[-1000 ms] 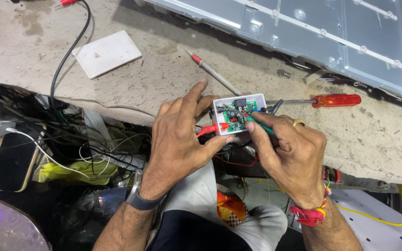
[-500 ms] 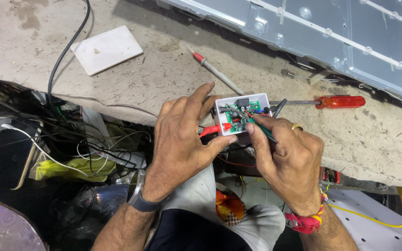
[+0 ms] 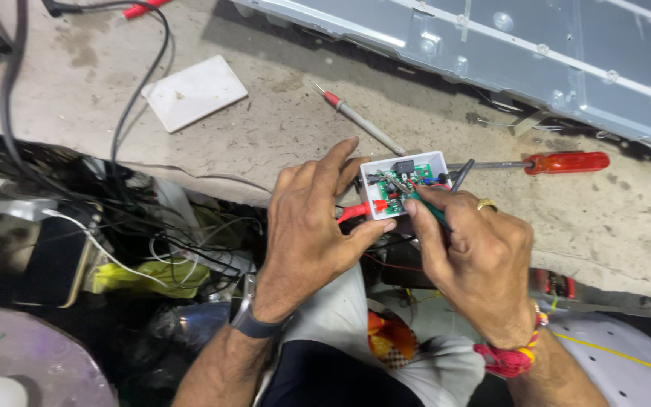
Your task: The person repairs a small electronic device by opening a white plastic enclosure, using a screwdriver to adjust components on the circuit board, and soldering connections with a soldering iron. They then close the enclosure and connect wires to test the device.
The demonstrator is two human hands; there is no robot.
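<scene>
The left hand (image 3: 310, 226) grips a small white box (image 3: 404, 185) at the near edge of the concrete surface (image 3: 265, 136), thumb under its near side and fingers (image 3: 337, 154) curled over its far-left corner. Inside the box lies a green circuit board (image 3: 397, 183). The right hand (image 3: 476, 260) has its fingers pinched shut on a thin green tool (image 3: 432, 211), whose tip rests on the board. Just right of the box lies a red-handled screwdriver (image 3: 566, 162); beyond the box, a red-tipped probe (image 3: 359, 120). Farther left of the box sits a white plate (image 3: 194, 92). Below the box's left hangs a tangle of wires (image 3: 160, 241).
</scene>
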